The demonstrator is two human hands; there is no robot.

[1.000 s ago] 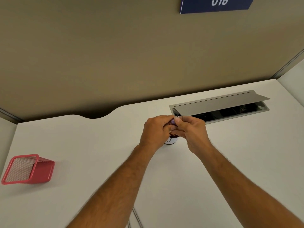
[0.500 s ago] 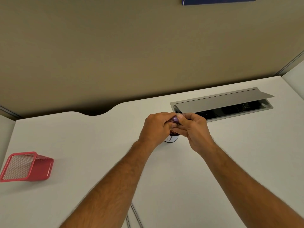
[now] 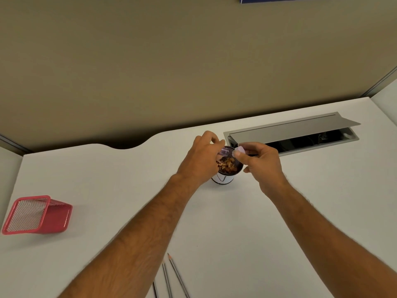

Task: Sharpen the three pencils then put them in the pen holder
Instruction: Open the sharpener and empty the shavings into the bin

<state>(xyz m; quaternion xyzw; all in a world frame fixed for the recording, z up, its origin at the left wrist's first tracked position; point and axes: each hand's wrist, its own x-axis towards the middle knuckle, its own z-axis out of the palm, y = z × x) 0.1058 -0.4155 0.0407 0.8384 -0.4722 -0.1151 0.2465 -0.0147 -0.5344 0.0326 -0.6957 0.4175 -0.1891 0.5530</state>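
Observation:
Both hands hover over a small black mesh cup (image 3: 223, 179) with a white band, which holds pencil shavings (image 3: 228, 165). My left hand (image 3: 199, 160) pinches the clear purple sharpener body (image 3: 225, 151) over the cup's rim. My right hand (image 3: 262, 163) holds the pale pink sharpener part (image 3: 239, 150) just to the right of it. Three grey pencils (image 3: 171, 276) lie on the white desk (image 3: 107, 179) near the bottom edge, tips pointing away from me. The red mesh pen holder (image 3: 36, 215) lies tipped on its side at the far left.
An open grey cable tray (image 3: 290, 134) with a raised lid is set into the desk behind my right hand. A tan partition wall stands behind the desk, which has a curved cutout at its back edge.
My hands have come apart, splitting the sharpener into two pieces over the cup. The shavings in the cup and the pencils at the bottom have come into view.

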